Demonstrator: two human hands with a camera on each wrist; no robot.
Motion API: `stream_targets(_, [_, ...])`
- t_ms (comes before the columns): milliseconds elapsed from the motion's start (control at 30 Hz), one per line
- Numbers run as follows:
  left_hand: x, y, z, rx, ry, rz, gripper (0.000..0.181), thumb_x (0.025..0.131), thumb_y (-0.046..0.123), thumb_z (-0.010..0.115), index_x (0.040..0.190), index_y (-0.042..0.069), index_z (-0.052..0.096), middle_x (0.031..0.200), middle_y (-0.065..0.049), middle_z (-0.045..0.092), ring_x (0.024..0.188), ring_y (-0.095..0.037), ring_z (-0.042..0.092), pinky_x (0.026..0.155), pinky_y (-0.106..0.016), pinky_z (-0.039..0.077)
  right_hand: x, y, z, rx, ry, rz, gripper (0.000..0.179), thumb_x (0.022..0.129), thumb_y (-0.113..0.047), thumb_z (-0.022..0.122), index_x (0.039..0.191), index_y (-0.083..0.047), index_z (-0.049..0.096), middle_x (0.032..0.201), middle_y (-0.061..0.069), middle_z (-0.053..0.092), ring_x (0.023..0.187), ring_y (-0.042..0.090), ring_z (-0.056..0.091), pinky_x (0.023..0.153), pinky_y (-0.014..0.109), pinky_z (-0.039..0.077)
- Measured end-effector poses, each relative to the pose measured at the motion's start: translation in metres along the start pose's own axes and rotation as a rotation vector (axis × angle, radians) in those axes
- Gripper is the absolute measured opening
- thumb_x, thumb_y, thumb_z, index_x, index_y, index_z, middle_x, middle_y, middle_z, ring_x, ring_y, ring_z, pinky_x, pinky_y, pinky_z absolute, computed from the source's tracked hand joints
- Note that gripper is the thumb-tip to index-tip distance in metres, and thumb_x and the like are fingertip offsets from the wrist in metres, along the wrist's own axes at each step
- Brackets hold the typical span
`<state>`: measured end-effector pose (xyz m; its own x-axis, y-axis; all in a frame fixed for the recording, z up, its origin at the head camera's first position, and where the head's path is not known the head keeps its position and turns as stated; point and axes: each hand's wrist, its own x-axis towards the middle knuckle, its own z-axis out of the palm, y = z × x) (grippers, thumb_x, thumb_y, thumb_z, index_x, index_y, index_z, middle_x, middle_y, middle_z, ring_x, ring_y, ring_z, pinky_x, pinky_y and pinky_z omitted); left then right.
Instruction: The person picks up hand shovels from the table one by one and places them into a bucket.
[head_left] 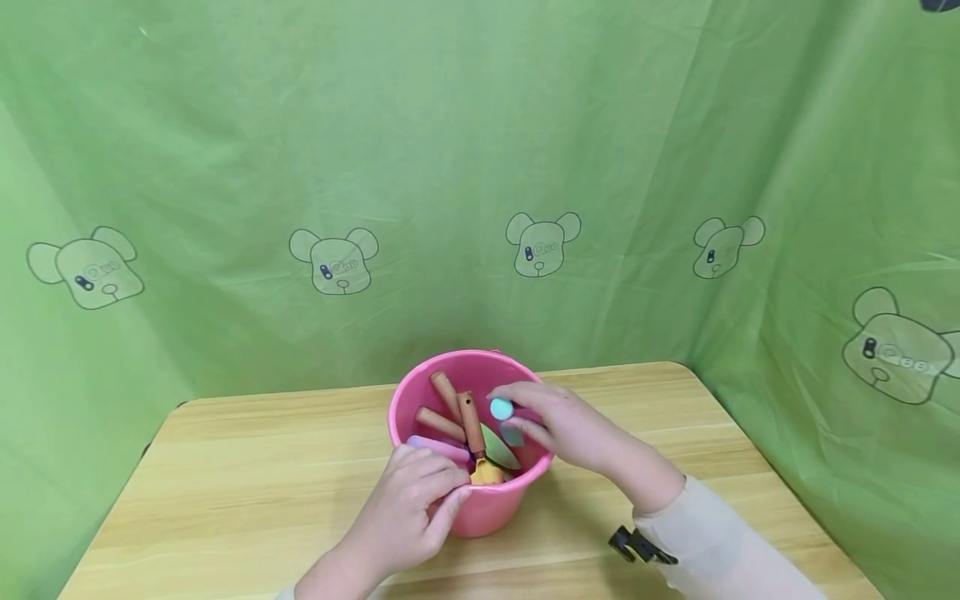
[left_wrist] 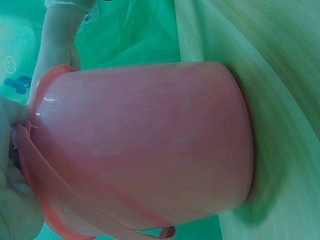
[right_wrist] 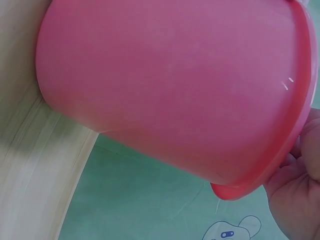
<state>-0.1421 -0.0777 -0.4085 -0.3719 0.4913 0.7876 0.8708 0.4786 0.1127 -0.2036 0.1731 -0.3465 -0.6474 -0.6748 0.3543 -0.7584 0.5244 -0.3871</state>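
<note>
A pink bucket point(head_left: 487, 512) stands on the table with toy tools in it. My left hand point(head_left: 408, 508) grips the bucket's near-left rim, fingers curled over it. Just beyond those fingers lies a purple piece point(head_left: 438, 448). Over the right side of the opening, my right hand point(head_left: 573, 421) pinches a turquoise-ended handle point(head_left: 501, 408) between thumb and fingers. A grey-blue flat part point(head_left: 512, 435) shows below the handle. In the right wrist view the right hand point(right_wrist: 300, 182) is at the rim, and the bucket wall hides what it holds.
Inside the bucket, several brown handles point(head_left: 470, 421) lean upward. A yellow piece point(head_left: 487, 473) and a green leaf-shaped piece point(head_left: 498, 448) lie near them. The bucket's pink carrying handle point(left_wrist: 75, 197) hangs along its side. A green curtain point(head_left: 450, 167) surrounds the wooden table point(head_left: 262, 483).
</note>
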Motion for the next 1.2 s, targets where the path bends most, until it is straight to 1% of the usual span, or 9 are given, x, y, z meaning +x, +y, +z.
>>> stream_targets(133, [0.000, 0.000, 0.000, -0.003, -0.003, -0.005, 0.022, 0.101, 0.026, 0.055, 0.093, 0.016, 0.072, 0.099, 0.007, 0.071, 0.100, -0.017, 0.066, 0.087, -0.032, 0.041, 0.001, 0.002, 0.001, -0.008, -0.027, -0.011, 0.033, 0.093, -0.009, 0.069, 0.126, -0.009, 0.064, 0.121, 0.003, 0.068, 0.112, 0.022, 0.065, 0.097, 0.037, 0.053])
stream_targets(400, [0.000, -0.001, 0.001, -0.008, 0.003, -0.003, 0.021, 0.101, 0.025, 0.056, 0.093, 0.015, 0.073, 0.098, 0.006, 0.071, 0.098, -0.017, 0.066, 0.087, -0.031, 0.040, 0.002, 0.005, 0.002, -0.018, -0.061, -0.004, 0.034, 0.094, -0.012, 0.069, 0.128, -0.010, 0.064, 0.125, 0.005, 0.067, 0.118, 0.023, 0.063, 0.100, 0.040, 0.050])
stream_targets(600, [-0.001, -0.001, 0.001, -0.010, 0.002, -0.005, 0.021, 0.101, 0.025, 0.056, 0.093, 0.015, 0.073, 0.099, 0.007, 0.071, 0.098, -0.016, 0.066, 0.087, -0.031, 0.040, 0.004, 0.007, 0.001, -0.017, -0.094, -0.001, 0.033, 0.093, -0.013, 0.070, 0.126, -0.009, 0.066, 0.124, 0.006, 0.068, 0.118, 0.023, 0.064, 0.099, 0.039, 0.051])
stream_targets(733, [0.000, -0.001, 0.001, -0.013, 0.004, -0.005, 0.021, 0.101, 0.025, 0.056, 0.093, 0.014, 0.073, 0.098, 0.007, 0.071, 0.098, -0.016, 0.066, 0.087, -0.031, 0.040, 0.006, 0.008, 0.001, 0.003, -0.124, 0.000, 0.029, 0.093, -0.012, 0.071, 0.122, -0.012, 0.068, 0.120, 0.003, 0.069, 0.114, 0.021, 0.065, 0.097, 0.038, 0.052])
stream_targets(900, [0.000, 0.000, 0.001, -0.018, 0.001, -0.006, 0.022, 0.101, 0.025, 0.056, 0.093, 0.014, 0.073, 0.099, 0.006, 0.072, 0.098, -0.017, 0.066, 0.087, -0.031, 0.040, 0.009, 0.009, -0.002, 0.042, -0.170, -0.007, 0.027, 0.090, -0.011, 0.073, 0.118, -0.014, 0.072, 0.116, 0.001, 0.070, 0.111, 0.018, 0.065, 0.097, 0.038, 0.052])
stream_targets(1033, [0.000, 0.000, 0.000, -0.019, -0.004, -0.009, 0.022, 0.101, 0.025, 0.055, 0.094, 0.015, 0.073, 0.099, 0.006, 0.072, 0.099, -0.017, 0.066, 0.087, -0.032, 0.040, 0.011, 0.008, -0.006, 0.074, -0.221, -0.011, 0.027, 0.086, -0.009, 0.078, 0.112, -0.013, 0.074, 0.110, -0.002, 0.071, 0.108, 0.016, 0.066, 0.096, 0.035, 0.053])
stream_targets(1200, [0.000, 0.000, 0.001, -0.017, -0.007, -0.011, 0.022, 0.102, 0.026, 0.055, 0.094, 0.015, 0.073, 0.099, 0.005, 0.072, 0.099, -0.017, 0.066, 0.088, -0.033, 0.041, 0.012, 0.006, -0.010, 0.110, -0.296, 0.025, 0.025, 0.083, -0.007, 0.080, 0.106, -0.015, 0.075, 0.107, -0.006, 0.070, 0.105, 0.014, 0.065, 0.094, 0.032, 0.053])
